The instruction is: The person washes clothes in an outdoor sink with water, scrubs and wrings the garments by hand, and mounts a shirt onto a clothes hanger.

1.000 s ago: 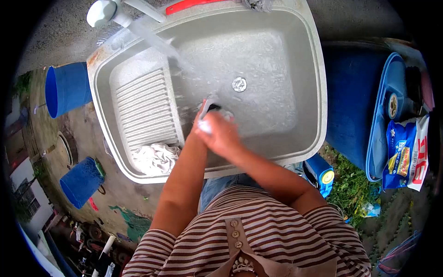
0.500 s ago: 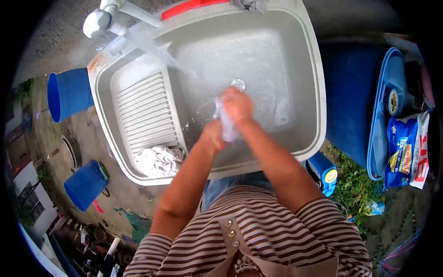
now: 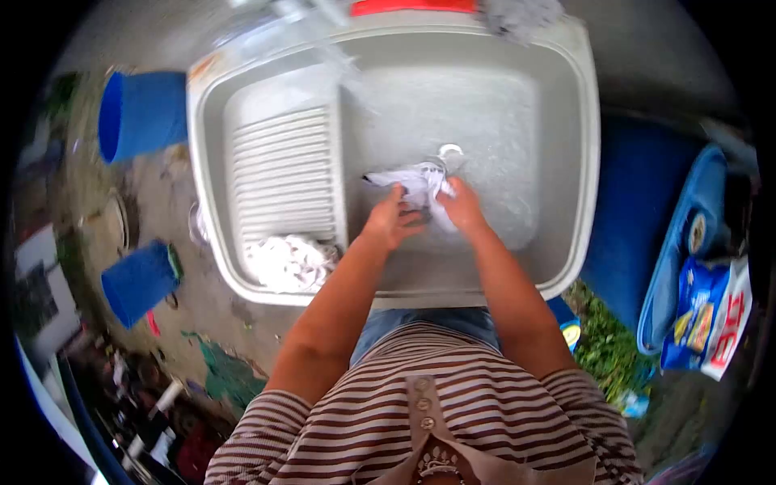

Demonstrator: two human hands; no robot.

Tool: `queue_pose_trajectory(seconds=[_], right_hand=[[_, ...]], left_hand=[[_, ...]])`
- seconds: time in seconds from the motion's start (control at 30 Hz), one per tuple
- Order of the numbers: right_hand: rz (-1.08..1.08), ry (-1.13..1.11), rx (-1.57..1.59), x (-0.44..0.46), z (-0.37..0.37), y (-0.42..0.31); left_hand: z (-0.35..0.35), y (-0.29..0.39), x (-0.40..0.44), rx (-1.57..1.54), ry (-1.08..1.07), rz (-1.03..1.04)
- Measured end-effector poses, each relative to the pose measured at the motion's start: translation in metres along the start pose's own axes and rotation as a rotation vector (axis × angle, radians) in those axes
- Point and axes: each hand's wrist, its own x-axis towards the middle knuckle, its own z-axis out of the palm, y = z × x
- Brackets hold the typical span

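A wet white cloth [image 3: 414, 179] with a dark edge is bunched over the basin of the pale laundry sink [image 3: 594, 153]; I cannot tell what kind of garment it is. My right hand [image 3: 463, 206] grips its right side. At its lower left, my left hand [image 3: 392, 220] has its fingers apart against the cloth. Just above the cloth is the round drain [image 3: 450, 151]. Blurred water runs from the white tap [image 3: 299, 11] at the top left.
A ribbed washboard [image 3: 283, 174] fills the sink's left side, with a white crumpled cloth [image 3: 291, 263] at its lower end. A red object [image 3: 412, 6] and a grey bundle [image 3: 521, 16] lie on the back rim. Blue barrels [image 3: 144, 115] stand around, and a blue-white bag [image 3: 702, 315] is at right.
The cloth was squeezed between both hands and is now spread wider. My hands have moved apart, the left one loosening its fingers. The view has shifted, so the sink appears further right.
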Motion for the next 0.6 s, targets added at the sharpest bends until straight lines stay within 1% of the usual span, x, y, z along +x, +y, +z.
queue_pose_trajectory(seconds=[0.03, 0.1, 0.13, 0.17, 0.2, 0.23, 0.27, 0.3, 0.37, 0.4, 0.43, 0.47, 0.5, 0.53, 0.57, 0.6], right_hand=[[-0.031, -0.042, -0.013, -0.014, 0.010, -0.014], [-0.020, -0.072, 0.584, -0.040, 0.021, -0.044], [-0.034, -0.092, 0.574, -0.044, 0.017, -0.053], [-0.026, -0.030, 0.650, -0.048, 0.006, -0.057], [-0.017, 0.040, 0.726, -0.052, -0.007, -0.062], [-0.028, 0.038, 0.716, -0.054, -0.023, -0.068], [-0.063, -0.033, 0.791, -0.057, -0.040, -0.075], [-0.097, -0.104, 0.864, -0.062, -0.052, -0.085], [-0.126, -0.137, 0.816, -0.076, -0.068, -0.112], [-0.151, -0.168, 0.780, -0.081, -0.073, -0.124], [-0.165, -0.172, 0.761, -0.084, -0.075, -0.133], [-0.190, -0.173, 0.661, -0.087, -0.072, -0.144], [-0.215, -0.172, 0.563, -0.091, -0.068, -0.155], [-0.280, -0.159, 0.562, -0.102, -0.065, -0.176], [-0.291, -0.168, 0.546, -0.109, -0.061, -0.194], [-0.347, -0.197, 0.583, -0.115, -0.057, -0.211]], left_hand=[[-0.009, 0.001, -0.011, -0.039, 0.028, 0.025], [-0.020, 0.005, -0.051, 0.908, 0.054, 0.672], [-0.023, 0.014, -0.096, 1.104, 0.116, 1.018], [-0.035, 0.019, -0.129, 1.367, 0.374, 1.090], [-0.049, 0.023, -0.155, 1.624, 0.640, 1.140], [-0.062, 0.026, -0.176, 1.745, 0.836, 0.971], [-0.090, 0.022, -0.181, 1.744, 0.856, 0.775], [-0.115, 0.017, -0.183, 1.639, 0.802, 0.699], [-0.123, 0.016, -0.185, 1.712, 0.781, 0.888], [-0.120, 0.017, -0.183, 1.691, 0.786, 0.896], [-0.110, 0.021, -0.178, 1.698, 0.736, 0.853], [-0.101, 0.023, -0.175, 1.705, 0.687, 0.810], [-0.095, 0.018, -0.166, 1.653, 0.621, 0.876], [-0.083, 0.008, -0.156, 1.687, 0.614, 0.964], [-0.068, -0.004, -0.151, 1.697, 0.574, 1.026], [-0.050, -0.013, -0.153, 1.674, 0.505, 1.051]])
